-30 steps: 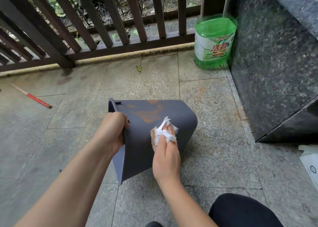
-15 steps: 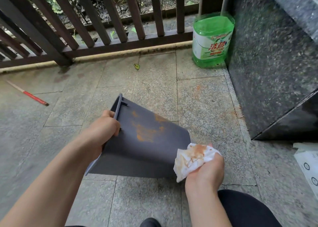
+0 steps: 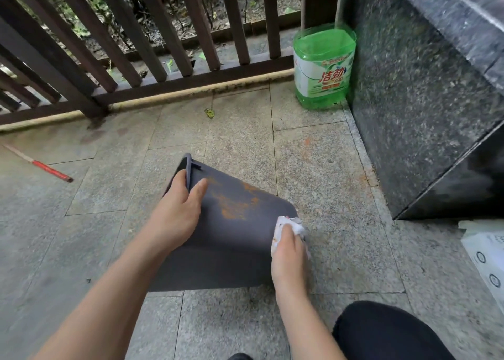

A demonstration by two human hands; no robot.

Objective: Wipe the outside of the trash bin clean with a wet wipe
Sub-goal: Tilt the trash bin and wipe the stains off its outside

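A dark grey trash bin (image 3: 231, 250) lies tipped on its side on the stone floor, its rim toward the upper left. Orange-brown stains (image 3: 234, 204) smear its upward face. My left hand (image 3: 180, 209) grips the rim, thumb inside and fingers laid on the outer wall. My right hand (image 3: 289, 256) presses a crumpled white wet wipe (image 3: 290, 224), marked with orange, against the bin's lower right corner near its base.
A green detergent bottle (image 3: 323, 68) stands in the corner by the dark wooden railing (image 3: 152, 40). A granite block (image 3: 425, 100) rises on the right. A red-tipped stick (image 3: 46, 168) lies at left. White printed packaging (image 3: 485, 253) sits at the right edge. My dark-clad knee (image 3: 387, 332) is at the bottom.
My right hand moved the wipe from off the bin's corner back onto its surface. My left hand shifted its grip on the rim, fingers now spread on the outer wall. The bin tilted slightly.
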